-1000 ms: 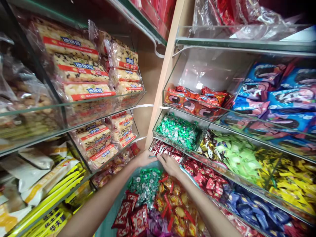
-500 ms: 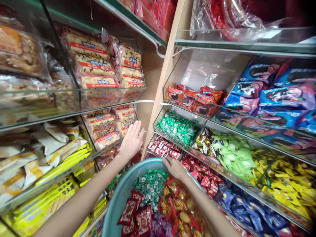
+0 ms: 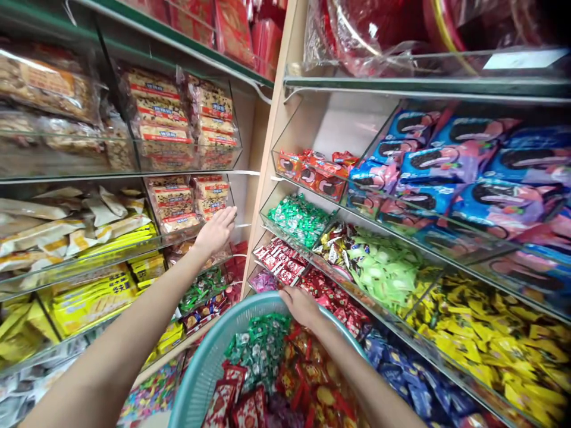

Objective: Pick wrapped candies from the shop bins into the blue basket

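A teal plastic basket (image 3: 187, 368) fills the lower middle, with green-wrapped candies (image 3: 263, 348), red packets (image 3: 227, 395) and orange-and-red wrapped sweets (image 3: 321, 380) inside. My right hand (image 3: 301, 306) is closed over its far rim; the fingertips are partly hidden. My left hand (image 3: 217, 230) is in the air with its fingers stretched out, holding nothing. It appears in front of the packaged sesame snack bars (image 3: 181, 221) on the left shelf; whether it touches them I cannot tell.
A wooden upright (image 3: 263, 172) divides the two shelf units. To the right, glass-fronted bins hold green candies (image 3: 298, 219), light green packets (image 3: 383, 264), yellow packets (image 3: 491, 339) and blue cookie packs (image 3: 486, 208). Yellow packets (image 3: 96, 297) fill a lower left shelf.
The camera view has shifted, so the shelves appear further left and more of the lower left shows. My left hand stays raised with fingers extended; my right hand stays on the basket rim.
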`<state>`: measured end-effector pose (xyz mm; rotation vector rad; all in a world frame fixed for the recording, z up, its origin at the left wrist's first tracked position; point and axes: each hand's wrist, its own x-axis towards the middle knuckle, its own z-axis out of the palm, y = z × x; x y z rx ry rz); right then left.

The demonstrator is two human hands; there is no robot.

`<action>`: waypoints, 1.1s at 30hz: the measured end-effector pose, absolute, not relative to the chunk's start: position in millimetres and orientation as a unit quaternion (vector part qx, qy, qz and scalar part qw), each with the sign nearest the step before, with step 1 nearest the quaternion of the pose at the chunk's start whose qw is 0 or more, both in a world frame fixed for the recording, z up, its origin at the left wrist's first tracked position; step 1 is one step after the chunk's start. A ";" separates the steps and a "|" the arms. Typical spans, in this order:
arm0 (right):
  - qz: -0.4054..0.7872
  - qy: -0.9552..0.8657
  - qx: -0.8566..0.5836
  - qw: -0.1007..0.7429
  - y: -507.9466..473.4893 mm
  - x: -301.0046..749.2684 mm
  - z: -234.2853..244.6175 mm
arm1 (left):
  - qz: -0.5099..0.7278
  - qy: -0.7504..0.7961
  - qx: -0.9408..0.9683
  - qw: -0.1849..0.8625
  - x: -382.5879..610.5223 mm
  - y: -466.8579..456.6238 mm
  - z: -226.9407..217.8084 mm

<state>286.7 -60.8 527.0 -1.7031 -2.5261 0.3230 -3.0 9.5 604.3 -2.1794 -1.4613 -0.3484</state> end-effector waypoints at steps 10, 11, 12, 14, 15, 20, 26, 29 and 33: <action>0.103 -0.835 -0.540 0.040 -57.8 293.4 516.0 | -0.095 -0.552 -0.783 0.270 0.9 11.4 603.0; 0.102 -0.836 -0.538 0.040 -58.0 292.0 516.1 | -0.085 -0.556 -0.780 0.276 2.3 11.1 603.1; 0.101 -0.837 -0.537 0.039 -58.3 290.5 516.5 | -0.078 -0.558 -0.777 0.281 3.7 10.9 603.2; 0.103 -0.840 -0.531 0.038 -58.9 286.7 517.9 | -0.072 -0.563 -0.771 0.290 6.7 10.2 603.1; 0.104 -0.841 -0.529 0.039 -59.2 284.6 518.9 | -0.072 -0.565 -0.768 0.293 8.1 9.9 603.2; 0.095 -0.836 -0.539 0.044 -60.7 274.9 526.5 | -0.078 -0.572 -0.762 0.294 13.9 8.6 605.7; 0.088 -0.824 -0.557 0.056 -56.3 267.2 536.0 | -0.093 -0.582 -0.759 0.278 19.8 6.4 607.4; 0.086 -0.813 -0.573 0.058 -49.3 261.2 539.5 | -0.105 -0.560 -0.774 0.276 29.0 3.3 603.0; 0.075 -0.790 -0.605 0.067 -34.5 248.2 545.5 | -0.134 -0.493 -0.848 0.140 47.4 3.5 584.9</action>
